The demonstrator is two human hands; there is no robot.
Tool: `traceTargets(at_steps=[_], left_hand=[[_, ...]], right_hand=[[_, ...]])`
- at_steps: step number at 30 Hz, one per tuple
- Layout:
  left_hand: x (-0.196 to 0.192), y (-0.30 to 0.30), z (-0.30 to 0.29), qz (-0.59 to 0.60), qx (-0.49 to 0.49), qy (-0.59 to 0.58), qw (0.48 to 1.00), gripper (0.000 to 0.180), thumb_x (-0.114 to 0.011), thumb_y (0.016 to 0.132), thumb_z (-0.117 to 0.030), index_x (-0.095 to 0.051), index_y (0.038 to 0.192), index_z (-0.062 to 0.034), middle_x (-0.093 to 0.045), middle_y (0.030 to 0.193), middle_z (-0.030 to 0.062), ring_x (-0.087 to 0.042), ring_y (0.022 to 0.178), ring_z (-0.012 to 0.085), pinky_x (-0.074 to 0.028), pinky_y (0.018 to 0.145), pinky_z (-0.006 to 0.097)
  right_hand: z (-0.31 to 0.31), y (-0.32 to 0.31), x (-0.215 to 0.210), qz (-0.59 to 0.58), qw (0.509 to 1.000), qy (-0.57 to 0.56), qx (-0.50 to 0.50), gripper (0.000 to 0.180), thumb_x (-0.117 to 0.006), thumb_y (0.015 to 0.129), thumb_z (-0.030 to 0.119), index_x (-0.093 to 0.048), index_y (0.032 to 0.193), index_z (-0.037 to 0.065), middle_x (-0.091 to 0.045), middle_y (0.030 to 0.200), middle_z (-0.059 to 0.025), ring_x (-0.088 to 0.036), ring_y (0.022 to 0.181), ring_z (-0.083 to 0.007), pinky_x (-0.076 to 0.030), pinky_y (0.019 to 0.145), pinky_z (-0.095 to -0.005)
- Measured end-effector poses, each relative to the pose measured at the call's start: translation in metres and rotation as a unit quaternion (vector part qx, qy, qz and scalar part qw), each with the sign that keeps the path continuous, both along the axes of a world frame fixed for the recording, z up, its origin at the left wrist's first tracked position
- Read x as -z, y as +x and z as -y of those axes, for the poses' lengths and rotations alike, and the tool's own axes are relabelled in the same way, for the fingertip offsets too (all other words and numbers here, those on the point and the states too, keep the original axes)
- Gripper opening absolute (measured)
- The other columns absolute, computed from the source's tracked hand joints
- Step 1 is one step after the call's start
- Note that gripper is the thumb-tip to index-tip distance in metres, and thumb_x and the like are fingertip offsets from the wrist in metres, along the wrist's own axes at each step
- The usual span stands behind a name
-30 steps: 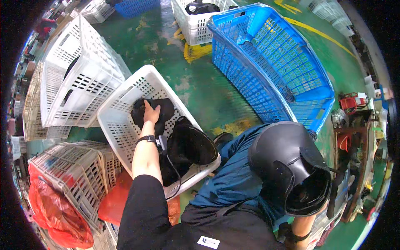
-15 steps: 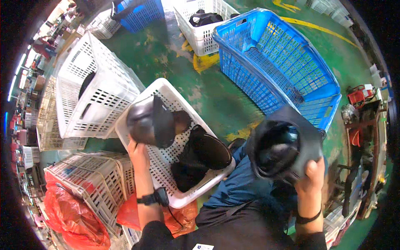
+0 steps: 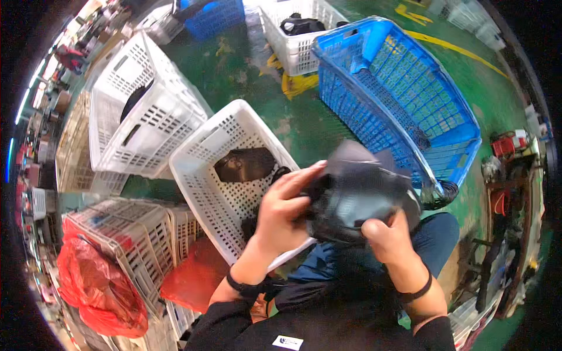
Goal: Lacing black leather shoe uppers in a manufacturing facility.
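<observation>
Black shell [image 3: 363, 202], blurred, held up over the lap between both hands, just beyond the near end of a white crate [image 3: 193, 155]. Right hand [image 3: 389, 237] on its near edge: thumb bent over the rim, other fingers mostly out of sight, so the shell looks pinched there. Left hand [image 3: 284, 210] at its left side, fingers parted along the edge; blur hides whether they close on it. Two-sided hold probably steadies a rounded, hollow thing that one hand might let swing. Dark piece [image 3: 244, 165] lies in the white crate, toward its far end; more dark stuff behind the left hand, shape unclear. Crate stands close by the knees, likely for easy reach. Blue crate [image 3: 424, 88] open on the other side, probably near for the same reason. Red bag [image 3: 99, 286] lies off left, against slatted crates [image 3: 120, 231].
</observation>
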State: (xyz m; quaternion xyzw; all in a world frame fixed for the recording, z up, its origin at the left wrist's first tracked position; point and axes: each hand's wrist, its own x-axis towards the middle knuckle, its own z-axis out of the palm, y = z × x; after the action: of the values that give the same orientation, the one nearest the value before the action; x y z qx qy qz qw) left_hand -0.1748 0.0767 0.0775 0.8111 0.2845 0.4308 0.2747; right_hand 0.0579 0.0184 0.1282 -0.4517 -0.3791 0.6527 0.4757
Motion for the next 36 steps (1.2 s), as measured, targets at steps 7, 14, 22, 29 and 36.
traceTargets(at_steps=[7, 14, 22, 29, 36], left_hand=[[0.16, -0.055, -0.063, 0.227, -0.171, -0.277, 0.918, 0.06, -0.055, 0.093, -0.01, -0.046, 0.151, 0.0009, -0.053, 0.155, 0.0176, -0.061, 0.132, 0.0275, -0.049, 0.11, 0.041], [0.354, -0.241, -0.117, -0.362, -0.432, -0.356, 0.745, 0.097, -0.073, 0.084, -0.024, -0.025, 0.163, 0.005, -0.028, 0.169, 0.0287, -0.024, 0.159, 0.0415, -0.019, 0.132, 0.049], [0.355, -0.198, -0.082, -0.512, -0.374, -0.459, 0.622, 0.087, -0.072, 0.092, -0.036, -0.032, 0.164, -0.0104, -0.058, 0.147, 0.0244, -0.054, 0.139, 0.0432, -0.043, 0.115, 0.056], [0.348, -0.231, -0.114, -0.499, -0.351, -0.393, 0.688, 0.081, -0.074, 0.091, -0.034, -0.038, 0.161, -0.0123, -0.057, 0.148, 0.0209, -0.05, 0.141, 0.0427, -0.045, 0.113, 0.057], [0.367, -0.23, -0.033, -0.657, -0.292, -0.303, 0.625, 0.055, -0.065, 0.095, -0.057, -0.077, 0.122, -0.0103, -0.072, 0.132, 0.0146, -0.064, 0.127, 0.0407, -0.05, 0.106, 0.058]], right_hand=[[0.045, 0.134, -0.006, -0.111, 0.952, 0.086, 0.273, 0.066, -0.05, 0.103, 0.046, -0.049, 0.153, 0.003, -0.062, 0.144, -0.0157, -0.064, 0.125, -0.0354, -0.05, 0.111, -0.0513], [0.124, 0.188, 0.009, -0.067, 0.936, 0.195, 0.284, 0.068, -0.056, 0.099, 0.044, -0.051, 0.15, -0.001, -0.06, 0.147, -0.0197, -0.061, 0.128, -0.0382, -0.052, 0.108, -0.053], [0.147, 0.194, 0.04, 0.014, 0.917, 0.166, 0.363, 0.07, -0.069, 0.093, 0.035, -0.051, 0.146, -0.006, -0.065, 0.137, -0.022, -0.069, 0.118, -0.0331, -0.061, 0.097, -0.0473], [0.191, 0.223, 0.033, 0.08, 0.906, 0.128, 0.395, 0.064, -0.067, 0.097, 0.031, -0.05, 0.148, -0.004, -0.062, 0.142, -0.0209, -0.065, 0.125, -0.0334, -0.054, 0.105, -0.047], [0.182, 0.237, 0.014, 0.073, 0.885, 0.113, 0.445, 0.061, -0.067, 0.098, 0.029, -0.05, 0.148, -0.003, -0.062, 0.142, -0.0191, -0.064, 0.125, -0.0323, -0.053, 0.107, -0.0458]])
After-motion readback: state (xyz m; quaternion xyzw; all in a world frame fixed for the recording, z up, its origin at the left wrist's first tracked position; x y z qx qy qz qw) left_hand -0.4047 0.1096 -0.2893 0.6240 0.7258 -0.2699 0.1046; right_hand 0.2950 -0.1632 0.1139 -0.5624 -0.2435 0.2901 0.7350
